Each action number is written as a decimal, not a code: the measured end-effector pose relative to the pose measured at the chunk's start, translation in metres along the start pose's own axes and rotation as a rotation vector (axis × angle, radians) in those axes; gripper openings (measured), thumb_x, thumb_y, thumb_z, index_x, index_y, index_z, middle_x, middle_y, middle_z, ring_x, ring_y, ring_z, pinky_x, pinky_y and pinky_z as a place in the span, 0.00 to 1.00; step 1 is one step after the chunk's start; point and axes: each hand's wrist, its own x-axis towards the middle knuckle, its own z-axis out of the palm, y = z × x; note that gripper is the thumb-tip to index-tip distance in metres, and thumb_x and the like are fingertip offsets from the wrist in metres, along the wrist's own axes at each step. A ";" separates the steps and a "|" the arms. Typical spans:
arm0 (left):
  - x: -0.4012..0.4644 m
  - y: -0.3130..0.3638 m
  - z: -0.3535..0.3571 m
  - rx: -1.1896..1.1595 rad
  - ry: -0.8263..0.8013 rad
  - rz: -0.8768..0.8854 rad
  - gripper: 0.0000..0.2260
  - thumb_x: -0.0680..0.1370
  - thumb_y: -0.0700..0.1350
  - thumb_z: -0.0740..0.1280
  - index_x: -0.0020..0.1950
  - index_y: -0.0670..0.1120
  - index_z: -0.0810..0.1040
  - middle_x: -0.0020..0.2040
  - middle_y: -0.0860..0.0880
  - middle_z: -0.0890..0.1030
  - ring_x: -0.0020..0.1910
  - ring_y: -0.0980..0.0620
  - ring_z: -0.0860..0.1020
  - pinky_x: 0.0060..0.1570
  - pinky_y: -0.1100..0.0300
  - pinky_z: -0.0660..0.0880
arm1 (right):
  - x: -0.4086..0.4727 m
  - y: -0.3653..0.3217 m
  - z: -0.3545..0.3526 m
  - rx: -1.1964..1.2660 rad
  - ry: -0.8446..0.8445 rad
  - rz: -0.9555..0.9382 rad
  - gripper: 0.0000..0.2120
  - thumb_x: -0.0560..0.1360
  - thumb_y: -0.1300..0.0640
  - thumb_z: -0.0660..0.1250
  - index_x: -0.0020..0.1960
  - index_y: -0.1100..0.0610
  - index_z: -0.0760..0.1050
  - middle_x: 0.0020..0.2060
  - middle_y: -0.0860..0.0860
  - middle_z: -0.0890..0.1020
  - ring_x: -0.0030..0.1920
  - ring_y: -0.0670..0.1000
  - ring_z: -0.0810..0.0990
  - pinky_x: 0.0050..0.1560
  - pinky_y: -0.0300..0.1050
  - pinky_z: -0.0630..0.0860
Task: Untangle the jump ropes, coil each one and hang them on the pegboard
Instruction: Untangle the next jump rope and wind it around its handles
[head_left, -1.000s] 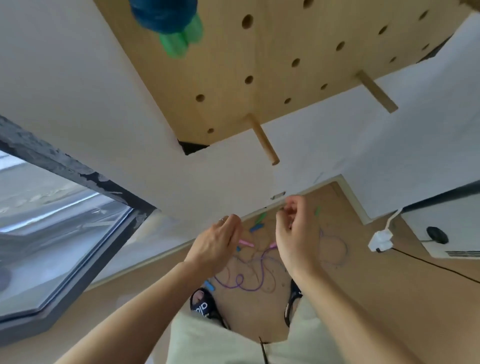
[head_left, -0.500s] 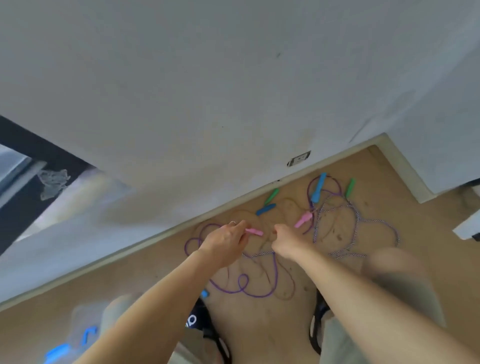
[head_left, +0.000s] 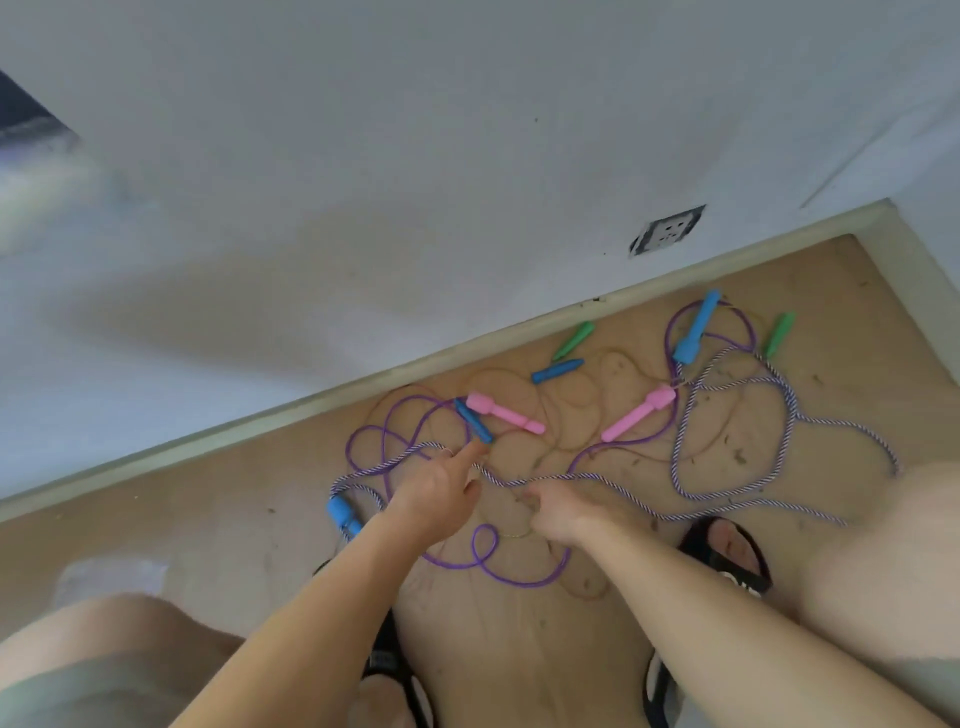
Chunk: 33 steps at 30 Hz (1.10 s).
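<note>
Step in hand, by my reading: untangling. No rope is coiled here, and the pegboard is out of view.

Tangle lies on the wooden floor (head_left: 519, 649) against the wall's baseboard (head_left: 311, 400), between the person's sandalled feet and the wall. Visible in it: a solid purple rope (head_left: 488, 564), a purple-and-white striped rope (head_left: 680, 457), and a thin tan rope (head_left: 587, 364) that is hard to follow against the wood. Handles scattered through it: two pink handles (head_left: 506, 413), several blue handles (head_left: 696, 327), two green handles (head_left: 574, 340).

Left hand (head_left: 441, 493): forefinger stretched forward, tip touching or just short of a blue handle beside a pink one; other fingers curled in. The striped rope passes at the knuckles; cannot tell whether it is gripped.

Right hand (head_left: 558, 512): fingers bunched together low at the floor, where the striped rope crosses the tan one. It looks like a pinch, but which strand is taken I cannot tell.

Next move, judged: pick one handle, lift it, and trace its rope through the crossings one at a time. Pulling hard risks tightening the loops near the right hand. The striped rope runs widest and looks easiest to free first.
</note>
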 end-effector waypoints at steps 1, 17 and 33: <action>0.002 -0.003 0.010 -0.032 0.006 -0.015 0.23 0.81 0.46 0.60 0.76 0.54 0.63 0.67 0.46 0.73 0.63 0.44 0.75 0.61 0.50 0.73 | 0.001 0.001 0.006 -0.061 -0.016 -0.008 0.25 0.72 0.56 0.60 0.69 0.49 0.74 0.66 0.51 0.78 0.64 0.57 0.77 0.65 0.51 0.74; 0.009 -0.029 0.093 -0.152 -0.095 -0.132 0.23 0.82 0.45 0.59 0.77 0.51 0.61 0.69 0.48 0.71 0.63 0.48 0.74 0.56 0.59 0.69 | 0.040 0.048 0.093 -1.159 -0.046 -0.231 0.22 0.82 0.55 0.55 0.75 0.58 0.66 0.80 0.58 0.41 0.78 0.65 0.40 0.76 0.66 0.40; -0.040 0.035 -0.005 -0.236 0.016 0.088 0.37 0.70 0.41 0.75 0.76 0.54 0.64 0.68 0.51 0.75 0.65 0.49 0.74 0.57 0.61 0.70 | -0.087 -0.034 -0.027 0.186 0.054 -0.344 0.20 0.69 0.70 0.64 0.56 0.58 0.84 0.62 0.49 0.81 0.63 0.48 0.78 0.56 0.34 0.74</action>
